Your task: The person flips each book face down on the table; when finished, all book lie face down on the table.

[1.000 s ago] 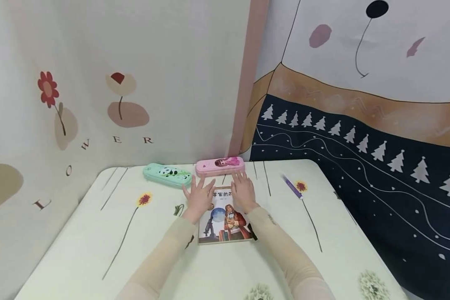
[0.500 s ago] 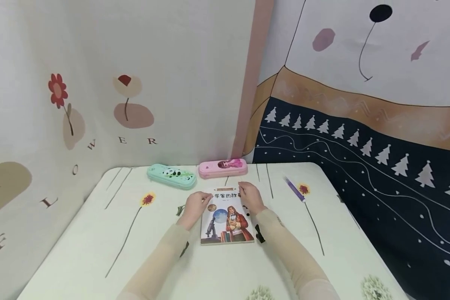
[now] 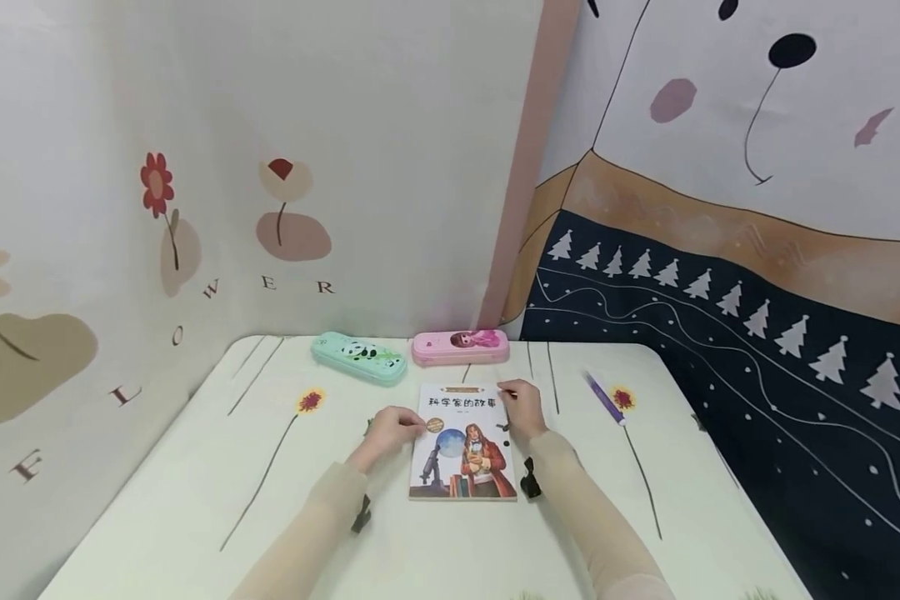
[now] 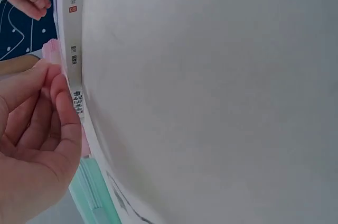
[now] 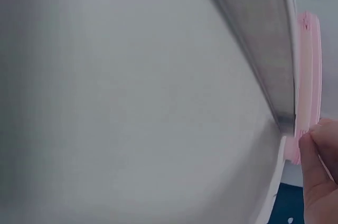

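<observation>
Book (image 3: 462, 443) lies flat and closed, cover up, at the near middle of the table (image 3: 195, 500), square to the person.

Left hand (image 3: 392, 429) is at the book's left edge near the top: fingers curled, tips on the spine side. The left wrist view shows the fingertips (image 4: 63, 105) touching the spine edge, more a light pinch than a full grip. Right hand (image 3: 523, 407) is at the top right corner, fingers curled on the edge. The right wrist view shows only one fingertip (image 5: 317, 145) by the book's edge, so I can't tell how firm that hold is.

Progress, judged: early. Both hands are placed on the book, but it's not lifted, not opened, and the cover sits flush. Whatever is done with the book is all left to do.

Beyond the book: green case (image 3: 358, 357) and pink case (image 3: 460, 347) lie end to end at the far edge, both closed, apart from the book and untouched. Purple pen (image 3: 604, 397) lies to the right, well apart from the hands.

Behind: printed cloth backdrops, flowers on the left, trees on the right.
</observation>
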`<move>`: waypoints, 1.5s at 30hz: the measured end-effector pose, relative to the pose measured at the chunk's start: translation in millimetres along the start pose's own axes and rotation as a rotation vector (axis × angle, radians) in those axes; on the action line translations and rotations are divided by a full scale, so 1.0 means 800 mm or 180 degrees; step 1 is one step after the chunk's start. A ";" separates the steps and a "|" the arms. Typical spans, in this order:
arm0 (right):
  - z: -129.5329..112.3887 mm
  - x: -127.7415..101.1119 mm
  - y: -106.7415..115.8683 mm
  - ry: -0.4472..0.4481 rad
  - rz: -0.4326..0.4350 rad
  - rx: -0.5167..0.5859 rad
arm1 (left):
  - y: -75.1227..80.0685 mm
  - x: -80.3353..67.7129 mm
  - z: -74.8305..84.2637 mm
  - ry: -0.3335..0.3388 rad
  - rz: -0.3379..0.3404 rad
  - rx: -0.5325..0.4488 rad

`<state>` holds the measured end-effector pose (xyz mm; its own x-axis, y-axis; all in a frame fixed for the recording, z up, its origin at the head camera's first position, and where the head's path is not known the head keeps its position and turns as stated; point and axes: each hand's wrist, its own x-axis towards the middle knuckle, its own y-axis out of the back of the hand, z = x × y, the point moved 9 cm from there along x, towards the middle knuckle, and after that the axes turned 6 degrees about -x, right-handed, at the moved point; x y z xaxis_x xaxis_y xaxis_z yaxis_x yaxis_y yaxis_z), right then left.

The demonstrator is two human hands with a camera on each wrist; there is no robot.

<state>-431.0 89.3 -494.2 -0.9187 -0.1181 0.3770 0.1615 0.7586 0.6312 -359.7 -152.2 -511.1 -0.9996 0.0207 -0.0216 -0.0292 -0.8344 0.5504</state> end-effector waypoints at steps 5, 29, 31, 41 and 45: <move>0.020 -0.004 -0.002 -0.0139 -0.0002 0.0051 | -0.009 -0.013 -0.016 0.0067 -0.0213 -0.0144; 0.027 0.022 -0.021 -0.0162 -0.0440 -0.0257 | -0.008 -0.079 -0.015 0.0025 -0.0789 0.0159; 0.027 0.024 -0.018 -0.0161 -0.0459 -0.0300 | -0.011 -0.082 -0.013 -0.0023 -0.0851 0.0150; 0.034 0.035 -0.020 -0.0087 -0.0687 -0.0218 | -0.024 -0.104 -0.002 -0.0020 -0.0755 0.0411; 0.033 0.032 -0.025 -0.0065 -0.0697 -0.0152 | -0.025 -0.109 0.005 -0.0145 -0.0551 0.0753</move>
<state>-467.2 88.1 -514.7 -0.9407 -0.2633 0.2138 -0.0262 0.6849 0.7282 -271.7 -135.0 -517.3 -0.9787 0.1808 -0.0974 -0.1946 -0.6649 0.7211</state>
